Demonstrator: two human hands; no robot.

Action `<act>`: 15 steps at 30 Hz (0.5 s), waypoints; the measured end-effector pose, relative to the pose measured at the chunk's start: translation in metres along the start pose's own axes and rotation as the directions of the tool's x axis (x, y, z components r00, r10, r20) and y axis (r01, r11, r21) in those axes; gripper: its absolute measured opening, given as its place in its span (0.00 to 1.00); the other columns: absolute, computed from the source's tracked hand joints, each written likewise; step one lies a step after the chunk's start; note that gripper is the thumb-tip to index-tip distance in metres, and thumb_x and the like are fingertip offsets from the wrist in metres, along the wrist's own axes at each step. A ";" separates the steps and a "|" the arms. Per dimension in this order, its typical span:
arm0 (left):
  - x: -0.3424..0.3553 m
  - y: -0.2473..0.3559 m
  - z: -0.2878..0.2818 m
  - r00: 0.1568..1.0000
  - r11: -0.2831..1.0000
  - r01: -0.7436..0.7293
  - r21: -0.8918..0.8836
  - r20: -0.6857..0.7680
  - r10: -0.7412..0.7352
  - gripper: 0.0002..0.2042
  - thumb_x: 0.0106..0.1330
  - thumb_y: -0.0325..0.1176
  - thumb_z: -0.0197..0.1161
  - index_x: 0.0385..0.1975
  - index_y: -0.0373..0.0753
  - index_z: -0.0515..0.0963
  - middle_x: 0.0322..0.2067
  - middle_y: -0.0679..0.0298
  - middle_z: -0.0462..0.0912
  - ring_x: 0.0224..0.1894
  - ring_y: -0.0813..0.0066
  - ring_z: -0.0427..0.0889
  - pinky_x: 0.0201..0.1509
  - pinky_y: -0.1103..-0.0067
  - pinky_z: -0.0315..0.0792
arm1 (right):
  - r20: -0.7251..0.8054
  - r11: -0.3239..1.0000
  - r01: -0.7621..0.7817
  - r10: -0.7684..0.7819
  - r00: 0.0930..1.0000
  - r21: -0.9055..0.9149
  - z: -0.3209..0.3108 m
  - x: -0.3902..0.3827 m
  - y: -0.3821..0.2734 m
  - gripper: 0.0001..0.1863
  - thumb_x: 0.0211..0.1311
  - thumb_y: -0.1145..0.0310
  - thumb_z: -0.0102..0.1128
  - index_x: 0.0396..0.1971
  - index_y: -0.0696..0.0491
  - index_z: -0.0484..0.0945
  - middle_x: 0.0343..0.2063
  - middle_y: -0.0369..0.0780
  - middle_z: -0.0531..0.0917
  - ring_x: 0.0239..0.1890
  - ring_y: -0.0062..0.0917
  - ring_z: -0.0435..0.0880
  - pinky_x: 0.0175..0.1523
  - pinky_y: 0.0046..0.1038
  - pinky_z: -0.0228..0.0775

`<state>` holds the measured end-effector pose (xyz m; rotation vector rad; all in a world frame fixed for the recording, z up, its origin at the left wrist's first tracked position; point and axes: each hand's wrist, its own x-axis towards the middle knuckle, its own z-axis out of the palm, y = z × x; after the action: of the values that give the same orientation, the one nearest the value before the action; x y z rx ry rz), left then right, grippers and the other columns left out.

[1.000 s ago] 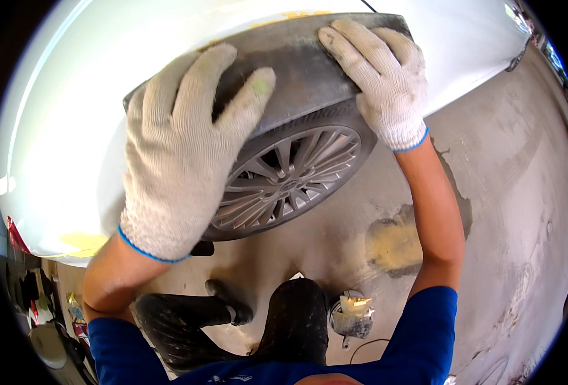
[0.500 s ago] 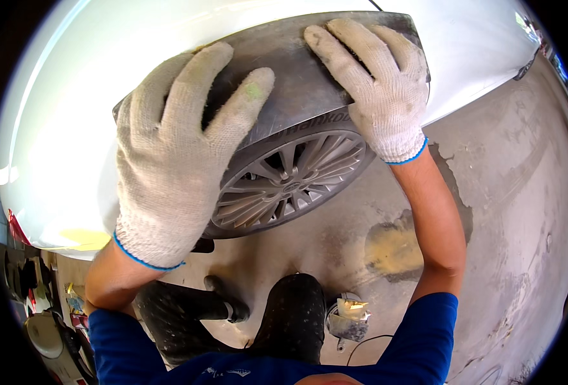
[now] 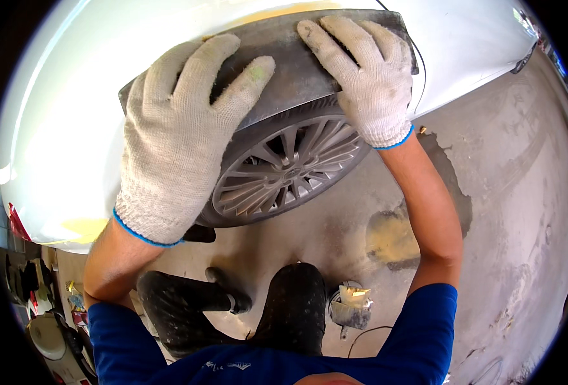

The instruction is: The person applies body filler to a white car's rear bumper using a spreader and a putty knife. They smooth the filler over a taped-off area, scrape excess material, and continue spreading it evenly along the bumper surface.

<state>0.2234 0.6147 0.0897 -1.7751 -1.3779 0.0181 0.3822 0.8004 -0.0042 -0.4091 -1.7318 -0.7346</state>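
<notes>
Both my hands wear off-white knitted gloves with blue cuffs. A wide, dark grey flexible sheet [image 3: 284, 48] lies curved against the white car body [image 3: 72, 128], just over the wheel arch. My left hand [image 3: 175, 128] presses on the sheet's left part, thumb and fingers spread across its face. On its right part lies my right hand [image 3: 370, 80], fingers spread and pointing up. A strip of yellowish filler [image 3: 277, 11] shows on the panel along the sheet's upper edge. The sheet's underside is hidden. Below it sits the wheel [image 3: 290, 173] with silver spokes and a dark tyre.
A second yellow patch [image 3: 85, 230] marks the car's lower left. On the concrete floor [image 3: 515, 192], a small container [image 3: 350, 307] with tools stands near my right knee. A dark, yellow-dusted stain [image 3: 393, 239] spreads by my right forearm. Cluttered equipment [image 3: 53, 337] stands at lower left.
Both hands and the sheet have shifted slightly down and left over the panel. More yellowish filler shows above the sheet, and a dark panel gap shows at its right end.
</notes>
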 end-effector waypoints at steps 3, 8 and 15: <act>-0.005 0.005 0.000 1.000 0.997 0.001 -0.075 0.024 0.000 0.32 0.49 0.18 0.65 0.58 0.53 0.78 0.58 0.62 0.73 0.58 0.58 0.74 0.59 0.65 0.75 | 0.092 0.999 0.035 -0.033 0.995 -0.021 -0.010 -0.005 -0.002 0.26 0.52 0.65 0.58 0.55 0.34 0.81 0.49 0.28 0.79 0.50 0.26 0.77 0.52 0.33 0.69; 0.001 0.000 -0.013 0.998 0.996 -0.045 -0.081 -0.036 0.043 0.33 0.49 0.18 0.65 0.59 0.54 0.78 0.58 0.61 0.73 0.59 0.57 0.73 0.61 0.64 0.74 | -0.035 0.999 0.042 -0.043 0.998 -0.021 -0.013 0.002 0.006 0.26 0.50 0.66 0.59 0.53 0.35 0.82 0.48 0.29 0.79 0.49 0.27 0.77 0.52 0.33 0.70; 0.006 -0.007 0.004 0.998 0.997 -0.021 -0.074 -0.053 0.017 0.32 0.50 0.19 0.65 0.58 0.55 0.79 0.58 0.61 0.73 0.58 0.57 0.73 0.61 0.66 0.74 | -0.054 0.998 0.064 -0.063 0.997 0.008 0.001 0.006 0.010 0.27 0.48 0.67 0.60 0.53 0.35 0.83 0.48 0.29 0.78 0.49 0.26 0.77 0.52 0.34 0.69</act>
<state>0.2180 0.6219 0.0941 -1.8381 -1.3392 -0.0704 0.3861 0.8074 0.0037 -0.3260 -1.7038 -0.7757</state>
